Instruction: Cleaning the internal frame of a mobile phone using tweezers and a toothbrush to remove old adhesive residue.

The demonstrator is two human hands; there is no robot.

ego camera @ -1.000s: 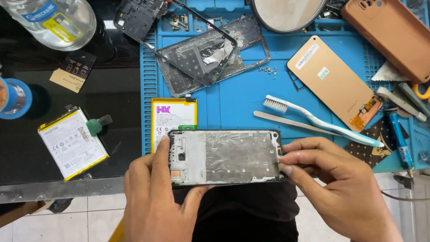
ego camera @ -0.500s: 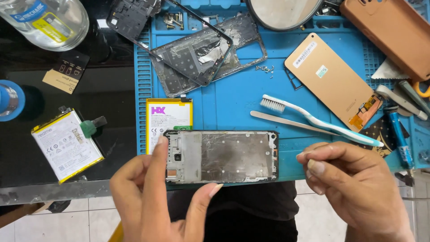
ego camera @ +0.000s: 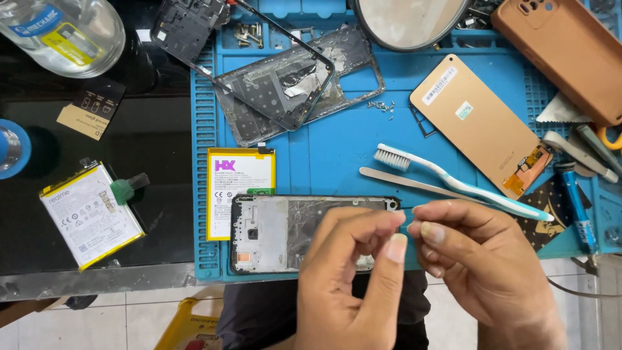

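A stripped phone mid-frame [ego camera: 272, 233] with a grey metal plate lies flat near the front edge of the blue work mat [ego camera: 337, 149]. My left hand [ego camera: 353, 279] hovers over its right end, fingers curled and thumb raised. My right hand [ego camera: 479, 266] is just to the right, fingers bent inward. The fingertips of both hands meet above the frame's right end; whether anything tiny sits between them is not visible. A white and yellow battery [ego camera: 241, 188] lies partly under the frame's far edge.
Behind my hands lie a toothbrush [ego camera: 453, 181] and a thin pry stick [ego camera: 414, 183]. A gold phone panel [ego camera: 476, 123], a brown case [ego camera: 564, 52], two bare frames [ego camera: 278, 91] and loose screws [ego camera: 382, 105] lie farther back. Another battery [ego camera: 91, 217] rests on the black table, left.
My left hand let go of the frame's left end and moved right to meet my right hand. The frame now lies uncovered on the mat.
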